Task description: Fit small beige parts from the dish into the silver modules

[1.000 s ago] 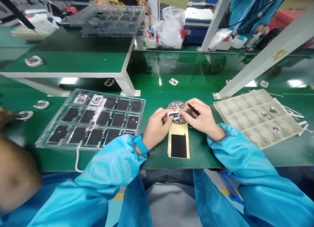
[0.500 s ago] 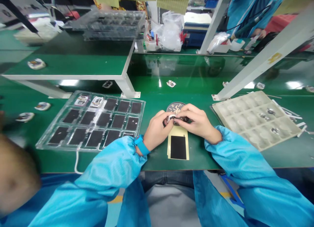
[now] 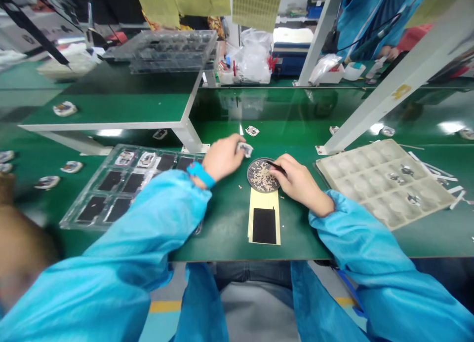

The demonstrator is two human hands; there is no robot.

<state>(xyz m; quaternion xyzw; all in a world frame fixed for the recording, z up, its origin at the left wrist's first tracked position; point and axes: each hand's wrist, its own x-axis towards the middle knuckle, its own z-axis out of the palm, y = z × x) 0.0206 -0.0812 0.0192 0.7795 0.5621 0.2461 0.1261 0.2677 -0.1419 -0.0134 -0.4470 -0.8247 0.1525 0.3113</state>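
My left hand (image 3: 224,157) is closed on a small white part (image 3: 245,149), held above the green table left of a round dish. Between the thumb and fingers of my right hand (image 3: 296,179) is a dark, thin tool (image 3: 277,168), its tip over the dish's right side. The round grey dish (image 3: 252,182) holds many tiny pale pieces. Just below it lies a yellow sheet (image 3: 263,199) with a black rectangle (image 3: 264,226) on it. Another small white part (image 3: 252,131) rests farther back on the table.
A clear tray (image 3: 89,184) with black pads stands at the left, partly under my left sleeve. At the right is a cream tray (image 3: 370,176) with a few metal parts. White posts (image 3: 355,105) and a raised shelf (image 3: 122,97) rise behind. A person's blurred arm (image 3: 27,243) is at far left.
My hands have parted. The left one moved back and left with the white part, uncovering the dish. My right hand stays near the dish, holding the tool.
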